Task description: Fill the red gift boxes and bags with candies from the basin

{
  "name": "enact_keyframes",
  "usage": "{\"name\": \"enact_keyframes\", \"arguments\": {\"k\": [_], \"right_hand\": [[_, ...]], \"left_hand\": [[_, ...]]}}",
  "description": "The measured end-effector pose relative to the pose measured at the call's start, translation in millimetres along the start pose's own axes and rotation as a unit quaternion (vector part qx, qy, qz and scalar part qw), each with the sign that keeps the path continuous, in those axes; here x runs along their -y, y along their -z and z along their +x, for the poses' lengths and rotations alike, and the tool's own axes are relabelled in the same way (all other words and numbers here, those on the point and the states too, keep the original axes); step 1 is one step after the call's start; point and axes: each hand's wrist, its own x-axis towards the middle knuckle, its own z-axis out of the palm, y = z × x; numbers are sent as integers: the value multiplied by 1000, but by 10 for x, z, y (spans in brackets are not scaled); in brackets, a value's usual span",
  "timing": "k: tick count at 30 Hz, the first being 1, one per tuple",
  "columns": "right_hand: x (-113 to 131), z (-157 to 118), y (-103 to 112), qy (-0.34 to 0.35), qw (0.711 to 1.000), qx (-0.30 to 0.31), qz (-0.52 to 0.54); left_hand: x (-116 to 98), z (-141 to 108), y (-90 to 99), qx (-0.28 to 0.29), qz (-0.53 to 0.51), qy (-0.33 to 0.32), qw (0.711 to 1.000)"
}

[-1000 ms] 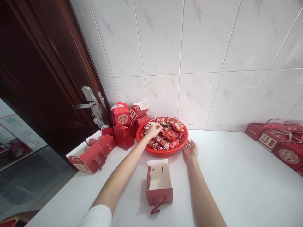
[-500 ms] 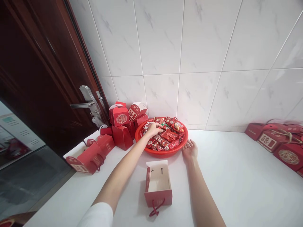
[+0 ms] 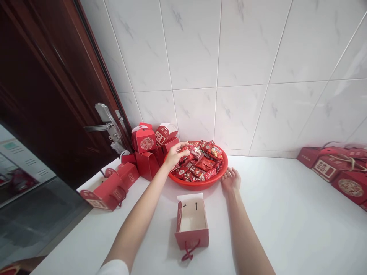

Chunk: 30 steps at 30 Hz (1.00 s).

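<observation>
A red basin (image 3: 197, 186) heaped with red-wrapped snack packets (image 3: 205, 163) stands against the tiled wall. Over its left side is my left hand (image 3: 176, 153), thumb and fingers apart around the edge of the heap; no packet is plainly gripped. My right hand (image 3: 231, 180) rests palm up on the table at the basin's right side, fingers loosely spread by the rim and holding nothing. Nearer to me, between my forearms, an open red box (image 3: 192, 237) shows its bare pale inside, with a dark red cord handle at its front.
Several red boxes (image 3: 147, 164) are stacked left of the basin, and opened ones (image 3: 106, 193) lie near the white table's (image 3: 275, 214) left edge. More red boxes (image 3: 348, 187) sit far right. A dark door with a metal handle (image 3: 104, 124) stands at the left.
My left hand has moved left from the middle of the heap to its left side, and its fingers have spread. Packets under it have shifted. My right hand stays almost still.
</observation>
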Motion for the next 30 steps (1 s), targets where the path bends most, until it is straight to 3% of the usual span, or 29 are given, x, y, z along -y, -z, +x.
{"name": "enact_keyframes", "arguments": {"k": [10, 16, 20, 23, 25, 27, 30], "right_hand": [[336, -167, -81, 50, 994, 90, 41], [415, -209, -251, 60, 986, 148, -50], [499, -360, -558, 72, 966, 202, -141], [423, -507, -859, 97, 908, 273, -302], [285, -555, -1026, 80, 876, 276, -389], [110, -553, -1136, 49, 859, 248, -444], [-116, -509, -1206, 23, 861, 236, -450]], "left_hand": [[-6, -204, -109, 69, -25, -34, 997], [96, -271, -207, 76, -48, 15, 996], [132, -273, -213, 42, -57, 8, 997], [124, -268, -201, 12, -72, 5, 997], [115, -269, -200, -5, -83, 6, 997], [110, -272, -206, -21, -92, 7, 995], [117, -271, -215, -45, -107, 10, 993]]}}
